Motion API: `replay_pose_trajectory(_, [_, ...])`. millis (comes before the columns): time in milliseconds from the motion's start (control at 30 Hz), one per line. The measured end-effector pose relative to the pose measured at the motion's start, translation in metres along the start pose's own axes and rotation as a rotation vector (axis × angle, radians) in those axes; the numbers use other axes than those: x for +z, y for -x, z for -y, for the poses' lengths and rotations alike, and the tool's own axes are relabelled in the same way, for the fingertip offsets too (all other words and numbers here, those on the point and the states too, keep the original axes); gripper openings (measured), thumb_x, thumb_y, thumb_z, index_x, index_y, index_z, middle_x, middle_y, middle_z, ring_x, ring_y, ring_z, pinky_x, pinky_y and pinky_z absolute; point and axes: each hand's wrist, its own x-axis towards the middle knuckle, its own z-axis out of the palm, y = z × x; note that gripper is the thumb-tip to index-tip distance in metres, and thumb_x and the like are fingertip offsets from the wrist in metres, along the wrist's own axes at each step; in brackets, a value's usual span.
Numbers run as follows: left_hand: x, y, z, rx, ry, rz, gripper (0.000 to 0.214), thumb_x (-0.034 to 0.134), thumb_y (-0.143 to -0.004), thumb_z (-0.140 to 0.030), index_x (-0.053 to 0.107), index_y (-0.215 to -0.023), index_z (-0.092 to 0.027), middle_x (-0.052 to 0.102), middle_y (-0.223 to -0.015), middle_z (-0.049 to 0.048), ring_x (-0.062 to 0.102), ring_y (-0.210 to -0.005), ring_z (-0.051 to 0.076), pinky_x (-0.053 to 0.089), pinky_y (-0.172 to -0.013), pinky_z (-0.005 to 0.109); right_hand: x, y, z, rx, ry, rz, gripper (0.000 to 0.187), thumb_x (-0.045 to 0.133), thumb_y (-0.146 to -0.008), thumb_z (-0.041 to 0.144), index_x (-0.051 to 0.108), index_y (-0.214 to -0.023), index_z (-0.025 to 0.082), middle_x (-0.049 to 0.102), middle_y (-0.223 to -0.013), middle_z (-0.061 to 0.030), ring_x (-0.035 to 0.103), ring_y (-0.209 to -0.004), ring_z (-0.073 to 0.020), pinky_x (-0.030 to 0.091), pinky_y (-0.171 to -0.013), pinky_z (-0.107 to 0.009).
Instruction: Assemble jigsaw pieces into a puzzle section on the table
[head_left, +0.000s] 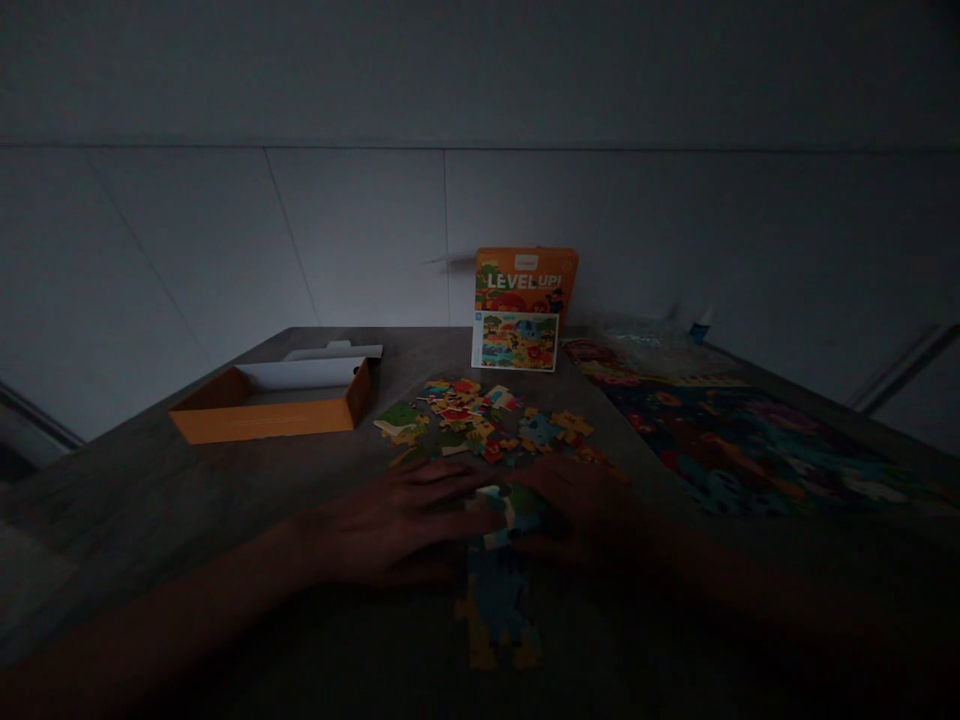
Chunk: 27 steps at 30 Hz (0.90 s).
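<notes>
The scene is very dark. My left hand (405, 520) lies flat on the table with fingers stretched toward a small group of joined puzzle pieces (499, 585). My right hand (581, 510) rests opposite it, fingers touching the top of that same group; whether it pinches a piece I cannot make out. A loose pile of colourful puzzle pieces (487, 420) lies just beyond both hands.
An open orange box tray (262, 415) sits at the left. An orange puzzle box lid (526, 280) stands against the wall with a picture card (514, 341) leaning before it. A large assembled puzzle (750, 440) covers the table's right side.
</notes>
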Motion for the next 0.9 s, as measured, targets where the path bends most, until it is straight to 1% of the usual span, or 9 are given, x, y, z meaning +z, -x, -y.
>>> replay_pose_trajectory(100, [-0.003,-0.002,-0.001,0.034,0.082,0.056,0.052,0.060,-0.095,-0.036,0.048,-0.144,-0.025,0.045,-0.152,0.0107,0.039,-0.142,0.031,0.039,-0.115,0.049,0.002,0.001,-0.004,0.041,-0.021,0.023,0.041,0.069,-0.087,0.047,0.062,-0.113,0.016,0.069,-0.100,-0.0096,0.066,-0.090,-0.0223,0.051,-0.074,-0.032])
replay_pose_trajectory(200, [-0.007,-0.004,-0.003,0.037,0.119,0.117,0.048,0.059,-0.096,-0.034,0.051,-0.142,-0.025,0.045,-0.153,0.0092,0.037,-0.144,0.029,0.034,-0.119,0.046,0.003,0.003,-0.006,0.069,-0.030,0.031,0.034,0.069,-0.088,0.047,0.063,-0.103,0.016,0.067,-0.093,-0.0072,0.064,-0.083,-0.0201,0.047,-0.069,-0.030])
replay_pose_trajectory(300, [-0.010,-0.005,-0.005,0.047,0.129,0.115,0.044,0.058,-0.097,-0.034,0.055,-0.139,-0.022,0.040,-0.156,0.0092,0.034,-0.146,0.028,0.031,-0.121,0.044,0.002,0.001,-0.005,0.062,-0.010,0.008,0.028,0.067,-0.091,0.043,0.062,-0.096,0.016,0.066,-0.089,-0.0061,0.062,-0.079,-0.0187,0.044,-0.067,-0.029])
replay_pose_trajectory(400, [-0.012,-0.006,-0.006,0.053,0.140,0.112,0.041,0.057,-0.097,-0.034,0.057,-0.137,-0.021,0.038,-0.157,0.0096,0.035,-0.146,0.028,0.028,-0.123,0.045,0.000,-0.001,-0.003,0.031,0.044,-0.013,0.020,0.060,-0.095,0.034,0.061,-0.090,0.015,0.064,-0.083,-0.0058,0.060,-0.076,-0.0176,0.042,-0.067,-0.028])
replay_pose_trajectory(467, [-0.012,-0.005,-0.006,0.049,0.156,0.107,0.042,0.058,-0.096,-0.034,0.057,-0.137,-0.021,0.042,-0.155,0.0106,0.037,-0.145,0.028,0.028,-0.123,0.047,-0.002,-0.003,-0.001,0.014,0.074,-0.027,0.023,0.052,-0.098,0.029,0.061,-0.083,0.015,0.063,-0.077,-0.0049,0.058,-0.072,-0.0165,0.040,-0.065,-0.028])
replay_pose_trajectory(533, [-0.012,-0.005,-0.006,0.049,0.177,0.084,0.045,0.061,-0.094,-0.032,0.057,-0.138,-0.021,0.045,-0.153,0.0114,0.039,-0.143,0.029,0.029,-0.122,0.049,-0.003,-0.002,-0.001,0.022,0.100,-0.032,0.029,0.047,-0.099,0.026,0.060,-0.075,0.016,0.061,-0.071,-0.0037,0.056,-0.067,-0.0152,0.038,-0.063,-0.028])
replay_pose_trajectory(633, [-0.011,-0.003,-0.005,0.041,0.178,0.074,0.047,0.063,-0.093,-0.030,0.056,-0.138,-0.021,0.046,-0.152,0.0123,0.042,-0.141,0.030,0.030,-0.121,0.051,-0.003,0.001,0.000,0.046,0.135,-0.007,0.038,0.045,-0.099,0.026,0.060,-0.066,0.016,0.059,-0.063,-0.0025,0.052,-0.060,-0.0135,0.034,-0.060,-0.029])
replay_pose_trajectory(733, [-0.011,-0.002,-0.004,0.035,0.159,0.083,0.045,0.063,-0.093,-0.032,0.058,-0.136,-0.019,0.045,-0.153,0.0129,0.042,-0.141,0.031,0.030,-0.121,0.051,-0.002,0.004,0.003,0.053,0.123,0.007,0.041,0.044,-0.098,0.024,0.061,-0.062,0.016,0.059,-0.058,-0.0020,0.051,-0.055,-0.0121,0.032,-0.057,-0.029])
replay_pose_trajectory(900, [-0.008,0.001,-0.003,0.040,0.162,0.072,0.048,0.065,-0.092,-0.035,0.058,-0.137,-0.021,0.043,-0.154,0.0129,0.042,-0.141,0.032,0.030,-0.121,0.054,-0.002,0.004,0.007,0.026,0.081,0.006,0.041,0.042,-0.097,0.020,0.061,-0.060,0.015,0.058,-0.054,-0.0009,0.047,-0.047,-0.0095,0.028,-0.054,-0.028])
